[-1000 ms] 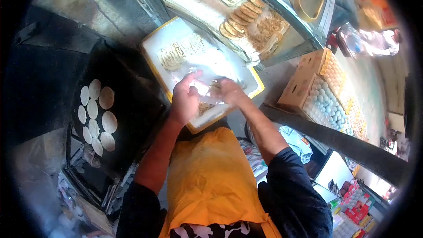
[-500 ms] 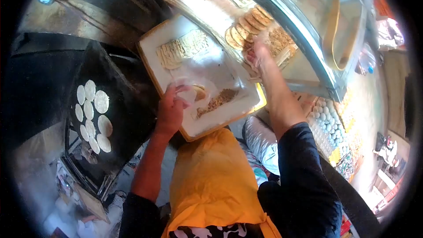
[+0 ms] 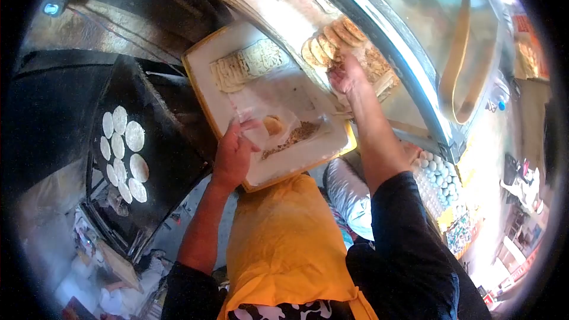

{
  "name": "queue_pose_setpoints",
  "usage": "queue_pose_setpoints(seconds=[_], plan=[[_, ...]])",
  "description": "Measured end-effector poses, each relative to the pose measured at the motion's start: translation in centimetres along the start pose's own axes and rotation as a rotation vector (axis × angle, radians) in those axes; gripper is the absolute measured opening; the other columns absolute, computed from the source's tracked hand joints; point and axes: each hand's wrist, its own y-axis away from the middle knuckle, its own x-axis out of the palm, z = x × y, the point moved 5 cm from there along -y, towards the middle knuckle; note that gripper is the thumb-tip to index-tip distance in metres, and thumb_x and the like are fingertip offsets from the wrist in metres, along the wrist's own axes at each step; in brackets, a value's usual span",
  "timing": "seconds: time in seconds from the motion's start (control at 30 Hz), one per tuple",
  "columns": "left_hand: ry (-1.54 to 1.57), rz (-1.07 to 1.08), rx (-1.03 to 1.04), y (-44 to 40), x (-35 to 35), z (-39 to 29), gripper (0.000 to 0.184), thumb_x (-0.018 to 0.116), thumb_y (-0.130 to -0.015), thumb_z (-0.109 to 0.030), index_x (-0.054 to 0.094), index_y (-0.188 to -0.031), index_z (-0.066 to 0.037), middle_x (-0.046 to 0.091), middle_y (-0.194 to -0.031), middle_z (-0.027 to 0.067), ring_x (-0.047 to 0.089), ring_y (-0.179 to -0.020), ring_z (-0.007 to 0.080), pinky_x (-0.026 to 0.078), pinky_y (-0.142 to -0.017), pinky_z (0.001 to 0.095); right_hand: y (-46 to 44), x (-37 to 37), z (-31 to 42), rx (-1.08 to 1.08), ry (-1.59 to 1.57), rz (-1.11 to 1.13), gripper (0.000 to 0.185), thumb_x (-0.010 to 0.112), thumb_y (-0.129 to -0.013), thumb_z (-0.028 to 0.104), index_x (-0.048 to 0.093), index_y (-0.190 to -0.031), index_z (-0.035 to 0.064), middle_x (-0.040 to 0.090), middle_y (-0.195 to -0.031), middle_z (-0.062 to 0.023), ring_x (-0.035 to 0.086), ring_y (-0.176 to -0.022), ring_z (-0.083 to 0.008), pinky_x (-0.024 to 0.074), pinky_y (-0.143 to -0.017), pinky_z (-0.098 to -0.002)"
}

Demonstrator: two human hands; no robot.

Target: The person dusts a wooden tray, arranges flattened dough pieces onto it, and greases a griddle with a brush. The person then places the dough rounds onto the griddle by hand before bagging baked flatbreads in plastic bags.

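My left hand (image 3: 236, 151) holds a clear plastic bag (image 3: 253, 132) over the white tray (image 3: 261, 175). A round flatbread (image 3: 272, 125) shows at the bag's right end. Brown crumbs (image 3: 299, 136) lie to its right in the tray, and pale folded dough strips (image 3: 248, 65) lie at its upper left. Reaching into the glass case, my right hand (image 3: 347, 74) is closed at the lower edge of a row of browned flatbreads (image 3: 335, 40). What its fingers grip, if anything, is hidden.
Several pale dough rounds (image 3: 120, 153) lie on the black griddle (image 3: 160, 172) at left. Wooden tongs (image 3: 456, 71) rest on the glass case's right side (image 3: 409, 47). Eggs (image 3: 438, 178) sit in trays at right. An orange apron (image 3: 284, 237) covers my front.
Since a second ago my right hand has left the bag and reached up right to the browned flatbreads. My left hand, still holding the bag, has shifted slightly down and left.
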Motion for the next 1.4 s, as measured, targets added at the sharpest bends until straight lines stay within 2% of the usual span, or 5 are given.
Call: queue_pose_setpoints(seconds=[0.2,0.8,1.03,1.13,1.4], plan=[[0.062,0.029,-0.079,0.2,0.6,1.1,0.053,0.037,-0.091,0.003,0.038,-0.144,0.0,0.059,-0.129,0.0129,0.059,-0.078,0.0113,0.054,-0.079,0.0289,-0.9,0.4,0.0,-0.027,-0.03,0.155,0.059,0.054,-0.091,0.058,0.052,-0.127,0.0119,0.053,-0.116,-0.0153,0.051,-0.101,-0.0265,0.0439,-0.09,-0.0437],[-0.125,0.084,-0.036,1.9,0.1,-0.6,0.056,0.038,-0.089,0.004,0.036,-0.145,-0.002,0.059,-0.132,0.0113,0.058,-0.078,0.0118,0.053,-0.081,0.0295,-2.0,1.3,1.5,-0.035,0.129,-0.01,0.041,0.053,-0.097,0.045,0.06,-0.115,0.0089,0.068,-0.104,-0.0107,0.065,-0.087,-0.0273,0.0534,-0.076,-0.047],[-0.16,0.031,-0.018,2.4,-0.9,-0.9,0.059,0.041,-0.089,0.003,0.034,-0.147,-0.002,0.061,-0.126,0.0102,0.059,-0.072,0.012,0.054,-0.075,0.0294,-1.1,2.5,1.8,0.019,0.011,0.012,0.031,0.062,-0.085,0.058,0.063,-0.094,0.028,0.054,-0.085,0.0026,0.044,-0.077,-0.0175,0.03,-0.064,-0.0377],[-0.259,0.018,-0.013,2.7,-1.6,0.0,0.06,0.042,-0.089,0.003,0.033,-0.148,-0.003,0.062,-0.119,0.0097,0.06,-0.071,0.013,0.054,-0.074,0.0298,-1.9,2.3,1.6,0.001,-0.14,0.016,0.027,0.065,-0.091,0.04,0.066,-0.1,0.0151,0.067,-0.09,-0.0045,0.06,-0.069,-0.0216,0.049,-0.056,-0.035],[-0.176,0.04,-0.032,3.6,-2.6,-0.1,0.064,0.043,-0.089,0.003,0.032,-0.151,-0.008,0.058,-0.121,0.0103,0.061,-0.09,0.0152,0.053,-0.084,0.0309,-3.1,2.9,1.0,0.05,-0.148,0.195,0.035,0.055,-0.095,0.049,0.065,-0.108,0.0188,0.068,-0.102,-0.0026,0.06,-0.095,-0.023,0.0454,-0.077,-0.0481]])
